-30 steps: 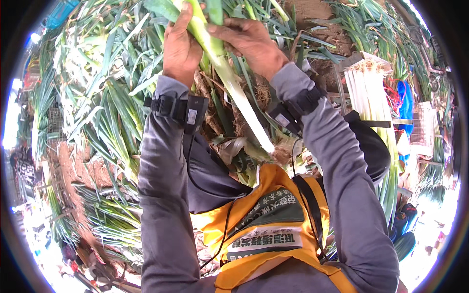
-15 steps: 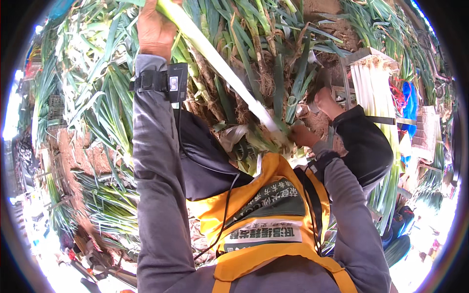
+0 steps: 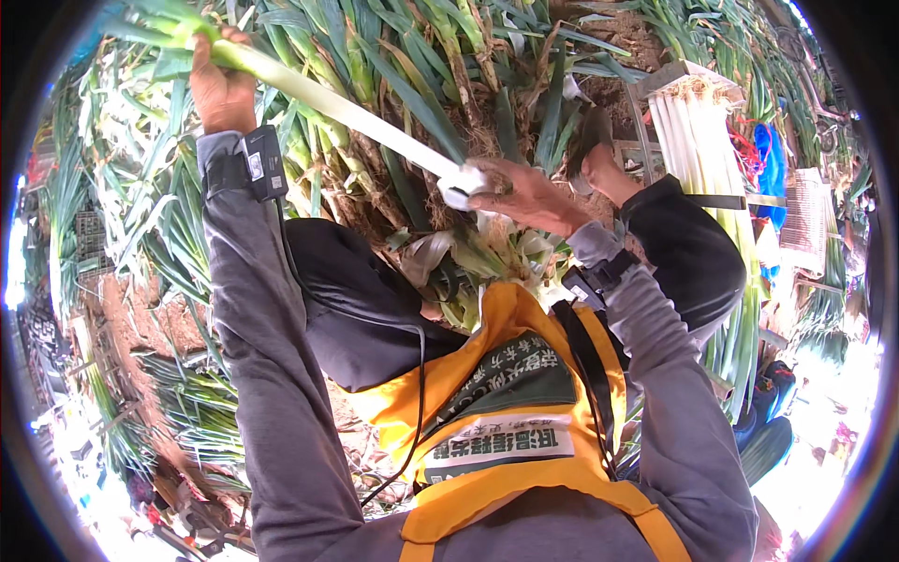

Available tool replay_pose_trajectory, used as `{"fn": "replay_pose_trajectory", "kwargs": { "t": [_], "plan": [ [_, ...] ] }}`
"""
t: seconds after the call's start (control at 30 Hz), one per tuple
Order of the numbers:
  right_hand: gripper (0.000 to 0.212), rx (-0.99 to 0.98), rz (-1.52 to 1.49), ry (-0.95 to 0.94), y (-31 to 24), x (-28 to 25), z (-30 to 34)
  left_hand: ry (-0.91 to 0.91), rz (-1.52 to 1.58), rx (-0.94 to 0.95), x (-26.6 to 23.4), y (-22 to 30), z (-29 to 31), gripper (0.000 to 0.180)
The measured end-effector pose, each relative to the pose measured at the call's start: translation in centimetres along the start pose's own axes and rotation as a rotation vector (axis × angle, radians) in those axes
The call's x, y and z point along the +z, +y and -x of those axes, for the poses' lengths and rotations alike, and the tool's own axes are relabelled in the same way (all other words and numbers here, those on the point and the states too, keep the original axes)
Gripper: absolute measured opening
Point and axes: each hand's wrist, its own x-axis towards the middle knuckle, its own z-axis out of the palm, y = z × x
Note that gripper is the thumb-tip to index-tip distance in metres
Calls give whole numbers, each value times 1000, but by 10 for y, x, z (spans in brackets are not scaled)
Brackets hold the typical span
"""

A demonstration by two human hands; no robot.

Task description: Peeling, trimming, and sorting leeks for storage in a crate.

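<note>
A long leek (image 3: 342, 112) slants across in front of me, its green top at the upper left and its white end lower right. My left hand (image 3: 225, 86) is closed around it just below the leaves. At the white end, my right hand (image 3: 529, 195) has its fingers closed on a small white wad (image 3: 459, 187) pressed to the stalk. Whether that wad is peeled skin or something else, I cannot make out. Loose pale leaves and peelings (image 3: 510, 248) lie beneath the right hand, between my legs.
Unpeeled leeks (image 3: 468, 84) with earthy roots are heaped right in front of me. To the right, a strapped bundle of clean white leeks (image 3: 698, 140) rests in a frame, near a blue bag (image 3: 770, 169). More leeks (image 3: 201, 403) lie on the left. My bare foot (image 3: 604, 169) is right of the heap.
The left hand has moved left with the leek, which now lies flatter. My right hand has come up from the peelings by my lap to the leek's white end.
</note>
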Motion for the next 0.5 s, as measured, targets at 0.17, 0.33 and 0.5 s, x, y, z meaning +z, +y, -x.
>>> {"fn": "replay_pose_trajectory", "kwargs": {
  "t": [0.17,0.33,0.5],
  "plan": [
    [74,330,-685,-95,-24,5,14,64,162,15,-42,26,-7,22],
    [59,32,-986,113,-34,20,-15,159,186,63,-52,21,-8,23],
    [40,67,-1375,96,-47,29,-28,256,225,35,-55,3,-10,26]
  ]
}}
